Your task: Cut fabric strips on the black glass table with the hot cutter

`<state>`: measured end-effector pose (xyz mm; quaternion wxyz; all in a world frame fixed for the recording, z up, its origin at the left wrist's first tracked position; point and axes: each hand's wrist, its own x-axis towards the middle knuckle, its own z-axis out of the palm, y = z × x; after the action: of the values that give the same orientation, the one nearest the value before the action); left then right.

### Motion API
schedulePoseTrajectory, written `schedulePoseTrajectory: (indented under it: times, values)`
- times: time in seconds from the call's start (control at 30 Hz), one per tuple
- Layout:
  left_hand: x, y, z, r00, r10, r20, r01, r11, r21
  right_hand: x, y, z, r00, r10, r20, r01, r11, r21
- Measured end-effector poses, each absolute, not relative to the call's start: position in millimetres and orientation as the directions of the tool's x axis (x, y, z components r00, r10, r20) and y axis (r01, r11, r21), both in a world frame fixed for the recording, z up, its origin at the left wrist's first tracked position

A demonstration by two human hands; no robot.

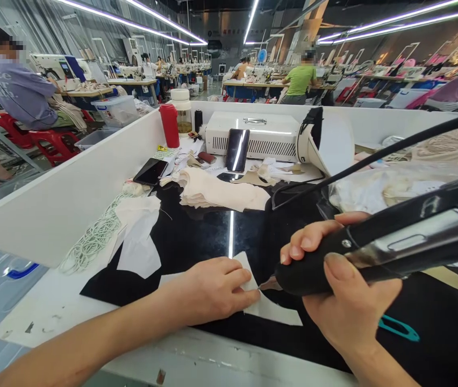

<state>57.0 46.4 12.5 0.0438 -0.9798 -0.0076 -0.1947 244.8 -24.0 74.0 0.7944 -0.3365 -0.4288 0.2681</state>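
Pointing left, black tool lies crosswise in right hand.

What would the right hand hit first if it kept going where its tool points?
The right hand with its black handheld tool would likely meet the flat white fabric piece first, then the left hand.

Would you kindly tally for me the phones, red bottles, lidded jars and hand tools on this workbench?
Phones: 2
Red bottle: 1
White-lidded jar: 1
Black handheld tool, gripped in the right hand: 1
Teal thread snips: 1
Total: 6
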Motion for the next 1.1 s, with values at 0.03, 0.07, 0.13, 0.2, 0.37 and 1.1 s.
schedulePoseTrajectory:
  times: [0.03,0.07,0.13,0.2,0.37,1.1]
  values:
    - [57.0,45.8,11.3,0.924,0.002,0.382,0.039,-0.995,-0.089,244.4,-24.1,72.8,0.488,0.713,0.503,-0.128,0.629,-0.767]
    - [56.9,45.4,10.1,0.925,0.005,0.381,0.044,-0.995,-0.094,243.9,-24.0,72.0,0.491,0.712,0.502,-0.12,0.626,-0.771]
    - [56.4,45.3,8.9,0.924,0.005,0.381,0.046,-0.994,-0.097,242.9,-23.7,71.9,0.505,0.712,0.489,-0.111,0.615,-0.781]
    - [55.5,46.1,9.9,0.92,0.003,0.391,0.043,-0.995,-0.093,242.6,-24.2,74.0,0.516,0.715,0.473,-0.115,0.604,-0.788]
    - [52.7,48.3,21.8,0.909,-0.001,0.418,0.002,-1.0,-0.009,249.5,-34.4,82.2,0.535,0.702,0.47,-0.137,0.621,-0.772]
    - [57.8,8.7,19.5,0.919,0.246,0.307,0.137,-0.932,0.335,262.4,-64.8,69.6,0.473,0.735,0.486,-0.112,0.597,-0.794]
